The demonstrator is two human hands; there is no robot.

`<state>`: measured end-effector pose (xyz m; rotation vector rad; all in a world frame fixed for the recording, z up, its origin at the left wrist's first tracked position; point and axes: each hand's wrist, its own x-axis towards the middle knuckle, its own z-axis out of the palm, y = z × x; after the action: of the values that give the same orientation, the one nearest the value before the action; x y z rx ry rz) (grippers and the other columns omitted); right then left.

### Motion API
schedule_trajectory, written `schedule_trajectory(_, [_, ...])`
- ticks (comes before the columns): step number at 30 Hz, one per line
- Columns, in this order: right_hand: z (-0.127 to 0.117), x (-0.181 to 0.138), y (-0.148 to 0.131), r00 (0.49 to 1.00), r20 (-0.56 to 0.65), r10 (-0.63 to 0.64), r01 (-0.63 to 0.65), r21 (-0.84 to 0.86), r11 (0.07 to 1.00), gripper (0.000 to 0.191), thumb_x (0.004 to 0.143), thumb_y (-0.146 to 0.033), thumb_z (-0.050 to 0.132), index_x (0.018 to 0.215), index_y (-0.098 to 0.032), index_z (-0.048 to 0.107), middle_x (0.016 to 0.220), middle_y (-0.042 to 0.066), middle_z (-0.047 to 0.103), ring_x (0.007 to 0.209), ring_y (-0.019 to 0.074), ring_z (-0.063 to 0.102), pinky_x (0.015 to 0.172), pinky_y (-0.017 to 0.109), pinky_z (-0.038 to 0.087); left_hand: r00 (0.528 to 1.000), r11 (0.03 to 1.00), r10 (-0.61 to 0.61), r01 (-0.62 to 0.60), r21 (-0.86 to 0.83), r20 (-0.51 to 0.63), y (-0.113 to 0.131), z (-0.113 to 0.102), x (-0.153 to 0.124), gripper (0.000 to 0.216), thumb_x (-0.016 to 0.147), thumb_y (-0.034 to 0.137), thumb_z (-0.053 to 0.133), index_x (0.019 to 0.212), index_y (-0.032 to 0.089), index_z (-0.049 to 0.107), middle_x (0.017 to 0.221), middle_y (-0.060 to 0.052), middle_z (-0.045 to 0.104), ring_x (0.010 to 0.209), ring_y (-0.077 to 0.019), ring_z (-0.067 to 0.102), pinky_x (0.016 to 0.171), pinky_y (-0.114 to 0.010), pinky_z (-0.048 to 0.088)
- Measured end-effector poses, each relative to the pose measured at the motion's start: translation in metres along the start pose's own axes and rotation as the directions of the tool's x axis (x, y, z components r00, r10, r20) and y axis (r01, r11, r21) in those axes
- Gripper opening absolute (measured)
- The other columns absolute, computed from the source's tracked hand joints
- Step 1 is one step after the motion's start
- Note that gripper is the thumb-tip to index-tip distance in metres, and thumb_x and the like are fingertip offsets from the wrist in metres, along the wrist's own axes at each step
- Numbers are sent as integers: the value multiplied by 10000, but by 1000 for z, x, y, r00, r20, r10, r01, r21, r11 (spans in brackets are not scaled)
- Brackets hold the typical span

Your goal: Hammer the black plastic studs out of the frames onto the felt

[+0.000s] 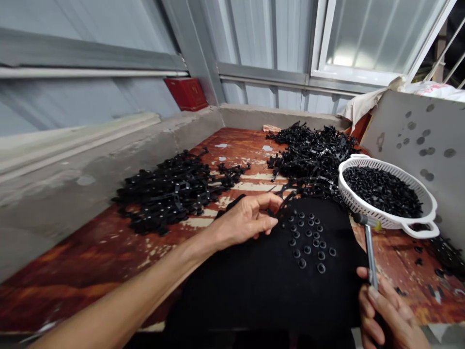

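Observation:
My right hand [387, 310] is wrapped round the handle of a small hammer [370, 252] with a metal shaft. Its head has a black end and a yellowish end and points up, close to the white basket. My left hand [250, 218] is closed in a pinch on a thin black plastic strip [288, 199], partly hidden by the fingers. That hand is over a black mat [254, 286]. Just right of its fingertips, several small round black pieces [308, 232] with ring-like rims stand on the mat.
A white basket [388, 224] full of small black pieces stands at the right. Heaps of black plastic parts lie at the left [170, 189] and back [316, 150] of the worn reddish-brown table [83, 261]. A spotted grey panel [417, 131] borders the right side; a red box [187, 93] sits on the ledge.

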<state>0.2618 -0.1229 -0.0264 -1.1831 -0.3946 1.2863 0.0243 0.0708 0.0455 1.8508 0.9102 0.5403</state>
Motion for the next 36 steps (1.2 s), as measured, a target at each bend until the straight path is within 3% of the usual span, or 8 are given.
schedule_trajectory(3, [13,-12,-7,1000,15,-2,3,-70,998,378,826,-493,736,1054,-215,618,673,-48,571,404,38,392,325,140,388,955,918,293,-295,263,47,10,32,-28,248,850,138,472,1003,204,655,902,-28,659,815,-139,625,778,-269,510])
schedule_trajectory(9, [40,-39,-3,979,197,54,-30,-126,992,461,747,-586,764,969,-222,591,785,-11,665,407,23,404,360,138,338,619,351,759,-650,674,202,5,84,-62,312,925,120,387,1045,186,668,910,-86,712,672,-155,587,566,-268,442])
schedule_trajectory(18, [60,-46,24,974,223,39,-12,-122,992,465,737,-562,781,895,-237,488,692,-90,563,340,-10,337,346,125,297,665,538,742,-521,663,-80,-5,105,-87,366,914,116,466,1246,221,580,969,-75,694,849,-185,655,747,-292,542])
schedule_trajectory(21, [62,-45,25,980,200,3,25,-140,990,407,774,-527,761,880,-235,499,702,-86,567,365,5,337,346,133,301,760,796,585,-472,379,-282,-4,109,-93,457,877,75,517,1293,263,539,1114,-82,637,907,-167,649,740,-257,563])
schedule_trajectory(24, [63,-45,27,987,155,-52,80,-179,981,355,789,-506,749,865,-233,535,718,-62,576,481,58,427,424,161,365,874,956,84,-206,-210,-479,-3,111,-101,417,865,194,605,1263,288,525,1193,-89,596,961,-190,645,709,-273,572])
schedule_trajectory(27, [64,-44,31,981,148,-124,153,-203,967,311,812,-484,727,858,-232,551,724,-55,552,538,83,443,482,185,392,909,701,-316,32,-713,-270,-2,117,-107,414,816,379,685,1190,248,563,1111,-101,655,934,-229,664,688,-314,569])
schedule_trajectory(30, [65,-43,34,955,198,-220,263,-230,937,201,863,-409,682,862,-245,566,756,-51,541,611,110,486,577,218,440,924,477,-375,125,-870,-73,4,127,-109,445,748,472,738,1101,220,639,1050,-112,704,962,-268,674,767,-369,564])
schedule_trajectory(36, [67,-47,42,891,295,-345,429,-301,852,84,871,-292,653,933,-249,615,793,-34,568,729,148,514,736,267,453,876,416,-476,144,-898,-80,29,136,-94,399,663,482,812,900,190,678,880,-40,728,698,-154,669,674,-274,543])
